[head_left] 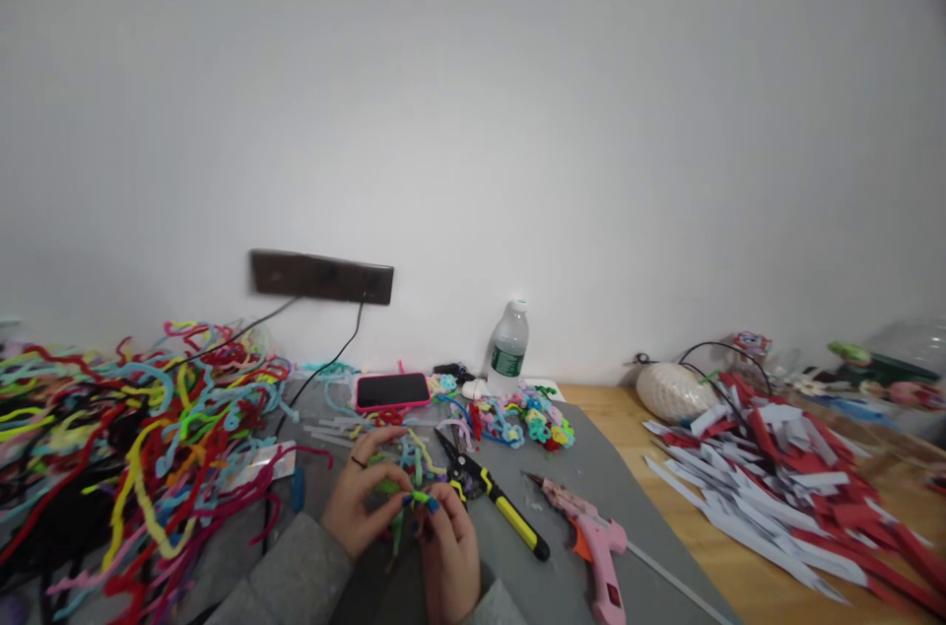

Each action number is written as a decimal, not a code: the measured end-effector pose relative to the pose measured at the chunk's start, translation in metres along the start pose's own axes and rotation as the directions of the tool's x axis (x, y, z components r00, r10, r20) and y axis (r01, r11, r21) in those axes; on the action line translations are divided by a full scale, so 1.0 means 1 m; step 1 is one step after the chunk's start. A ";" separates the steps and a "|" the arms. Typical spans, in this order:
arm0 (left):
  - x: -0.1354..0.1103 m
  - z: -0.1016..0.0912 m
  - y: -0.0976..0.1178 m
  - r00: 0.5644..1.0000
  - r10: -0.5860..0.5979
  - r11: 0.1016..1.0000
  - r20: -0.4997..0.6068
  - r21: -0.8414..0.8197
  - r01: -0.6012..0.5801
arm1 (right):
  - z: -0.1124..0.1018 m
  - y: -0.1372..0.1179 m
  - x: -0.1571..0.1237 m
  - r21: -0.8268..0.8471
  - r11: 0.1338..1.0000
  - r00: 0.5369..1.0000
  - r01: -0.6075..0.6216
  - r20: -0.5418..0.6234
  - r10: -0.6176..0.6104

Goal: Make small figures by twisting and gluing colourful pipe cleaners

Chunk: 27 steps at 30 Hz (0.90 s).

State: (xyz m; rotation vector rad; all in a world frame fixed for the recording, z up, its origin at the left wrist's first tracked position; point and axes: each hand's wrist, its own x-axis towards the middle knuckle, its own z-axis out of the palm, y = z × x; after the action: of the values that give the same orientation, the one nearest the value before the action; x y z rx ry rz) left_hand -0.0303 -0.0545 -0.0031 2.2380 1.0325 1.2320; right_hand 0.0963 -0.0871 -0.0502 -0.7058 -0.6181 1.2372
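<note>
Both my hands meet low in the middle of the head view, over a grey mat [613, 497]. My left hand [364, 497] is curled, its fingers pinched on a small bundle of coloured pipe cleaners [415, 499]. My right hand [449, 556] is closed on the same bundle from below and right, fingertips touching the green and blue strands. Black pliers with yellow handles [492, 495] lie just right of my hands. A pink glue gun [595, 546] lies farther right on the mat.
A big tangle of pipe cleaners [140, 448] covers the left. A pink-cased phone [392, 390], a water bottle [508, 347] and small finished flowers [528, 423] sit behind. Red and white paper strips [790, 487] pile on the wooden table at right. A wall socket strip [321, 277] has cables hanging.
</note>
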 end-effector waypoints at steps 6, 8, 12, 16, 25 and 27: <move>0.000 -0.001 0.001 1.000 0.014 1.000 0.006 0.014 -0.014 | 0.001 -0.001 -0.001 0.017 1.000 1.000 -0.013 0.021 0.013; 0.001 -0.001 0.002 1.000 0.020 1.000 0.003 0.017 -0.020 | 0.001 -0.001 -0.001 0.025 1.000 1.000 -0.013 0.021 0.012; 0.001 -0.002 0.003 1.000 0.026 0.999 0.012 0.018 -0.027 | 0.000 -0.001 -0.002 0.044 0.998 0.999 -0.037 0.037 0.035; 0.001 0.000 0.004 1.000 0.025 1.000 -0.015 0.001 -0.025 | -0.002 0.000 -0.001 0.066 0.997 0.998 -0.050 0.044 0.047; 0.001 -0.001 0.004 1.000 0.019 0.999 -0.008 0.029 -0.018 | 0.000 -0.002 0.000 0.077 0.994 0.996 -0.074 0.059 0.070; 0.001 -0.001 0.003 1.000 0.027 0.999 0.006 0.040 -0.027 | 0.001 -0.003 -0.001 0.087 0.994 0.996 -0.071 0.067 0.066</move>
State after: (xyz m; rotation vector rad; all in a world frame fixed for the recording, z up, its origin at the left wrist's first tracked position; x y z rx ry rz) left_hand -0.0295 -0.0556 0.0006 2.2909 1.0369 1.2261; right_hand 0.0971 -0.0882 -0.0476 -0.6184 -0.5914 1.3474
